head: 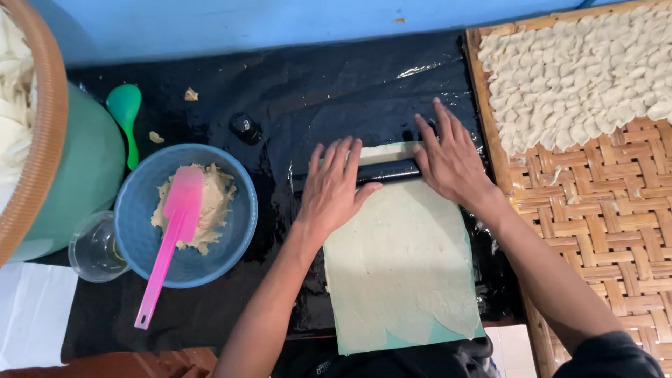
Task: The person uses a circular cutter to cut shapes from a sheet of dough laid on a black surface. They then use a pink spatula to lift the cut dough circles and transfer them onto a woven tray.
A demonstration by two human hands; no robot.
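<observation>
A thin pale sheet of dough lies flat on a black plastic-covered table. Across its far end rests a black rolling pin. My left hand presses palm-down on the pin's left part, fingers spread. My right hand lies flat on the pin's right end. A narrow strip of dough shows beyond the pin.
A blue bowl at the left holds beige filling and a pink spatula. Beside it are a clear cup, a green spoon and a green tub. At the right, a woven bamboo tray carries several small folded dumplings.
</observation>
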